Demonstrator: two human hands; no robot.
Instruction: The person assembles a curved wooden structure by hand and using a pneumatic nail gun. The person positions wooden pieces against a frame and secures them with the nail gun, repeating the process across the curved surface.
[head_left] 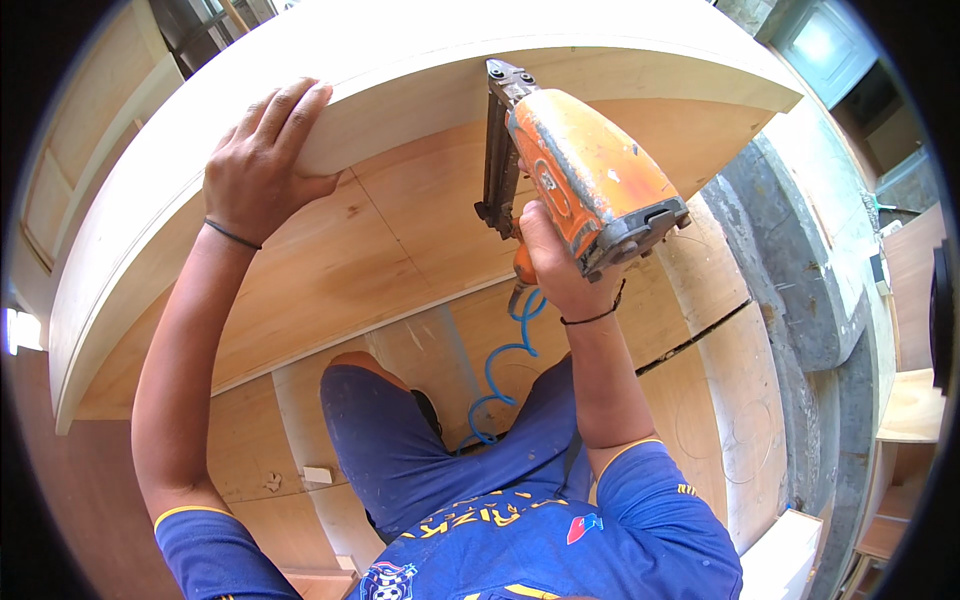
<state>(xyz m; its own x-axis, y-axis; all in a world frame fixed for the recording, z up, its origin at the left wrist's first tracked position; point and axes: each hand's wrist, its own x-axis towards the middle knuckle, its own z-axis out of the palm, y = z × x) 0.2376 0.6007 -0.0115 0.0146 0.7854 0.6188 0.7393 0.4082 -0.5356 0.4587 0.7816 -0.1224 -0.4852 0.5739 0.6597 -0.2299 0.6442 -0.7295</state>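
A large wooden piece with a pale top (420,35) and a curved edge band stands in front of me. My left hand (262,160) grips its near edge on the left, fingers over the top and thumb along the band. My right hand (565,262) is wrapped round the handle of a scuffed orange nail gun (590,165); some fingers are hidden behind the tool. The gun's dark nose is up at the upper part of the curved band, right of my left hand; whether it presses on the wood I cannot tell. A blue coiled air hose (489,372) runs from the handle down between my legs.
Wooden boards (690,350) lie under and around me, with a dark gap between them at right. A small pale wood block (318,475) lies at lower left. Grey floor (790,260) and wooden cabinet parts (912,405) are farther right. A curved wooden frame (85,150) stands at far left.
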